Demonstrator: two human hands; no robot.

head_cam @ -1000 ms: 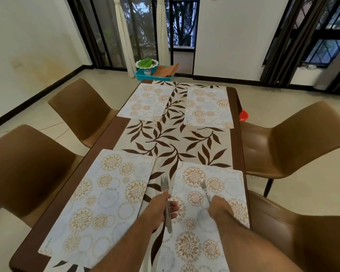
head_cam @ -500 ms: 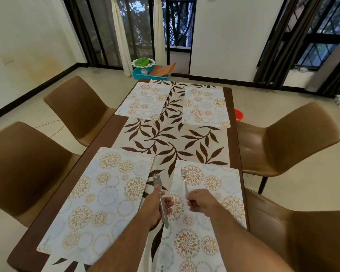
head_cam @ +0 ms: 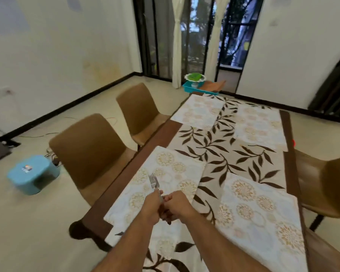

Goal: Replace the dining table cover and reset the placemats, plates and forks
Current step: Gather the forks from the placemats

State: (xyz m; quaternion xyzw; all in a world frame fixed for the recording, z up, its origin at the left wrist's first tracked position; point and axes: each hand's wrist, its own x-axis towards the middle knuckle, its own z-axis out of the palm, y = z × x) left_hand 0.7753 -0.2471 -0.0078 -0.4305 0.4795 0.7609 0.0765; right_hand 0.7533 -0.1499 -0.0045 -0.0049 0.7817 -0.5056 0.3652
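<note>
My left hand [head_cam: 152,208] and right hand [head_cam: 176,206] are together, both grasping the forks [head_cam: 154,183], tines up, above the near left placemat [head_cam: 165,185] on the table cover [head_cam: 234,154]

The bench [head_cam: 159,132] was dark brown; its cover [head_cam: 230,154] was cream with a dark-brown leafy vine pattern. The four placemats [head_cam: 175,169] were pale blue-white with golden floral medallions and faint circles, and the forks [head_cam: 154,183] were silver. The chairs [head_cam: 88,146] were tan brown, the stool [head_cam: 32,173] and tray [head_cam: 190,88] turquoise, the floor [head_cam: 47,222] cream.
</note>
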